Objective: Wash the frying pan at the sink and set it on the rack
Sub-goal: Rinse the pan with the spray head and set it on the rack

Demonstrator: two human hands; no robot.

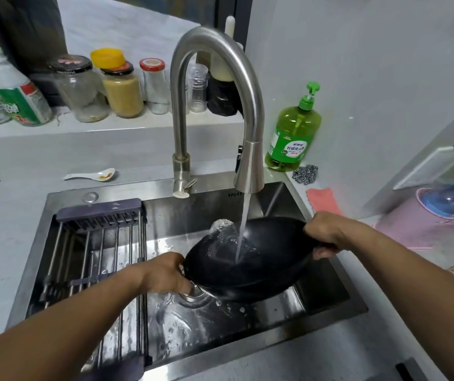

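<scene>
A black frying pan [269,254] hangs tilted over the steel sink [330,301], under the running stream from the curved faucet [247,171]. Water splashes off the pan's inside. My left hand [168,273] grips the pan's near-left rim, fingers curled under it. My right hand [327,232] grips the far-right rim, thumb below. A grey slatted rack [96,243] spans the left half of the sink.
Green dish soap bottle [293,133], steel scourer [305,174] and pink cloth [322,200] sit right of the faucet. Jars [122,89] and bottles line the back ledge. A white spoon [94,175] lies on the counter. A pink basket [423,215] stands at right.
</scene>
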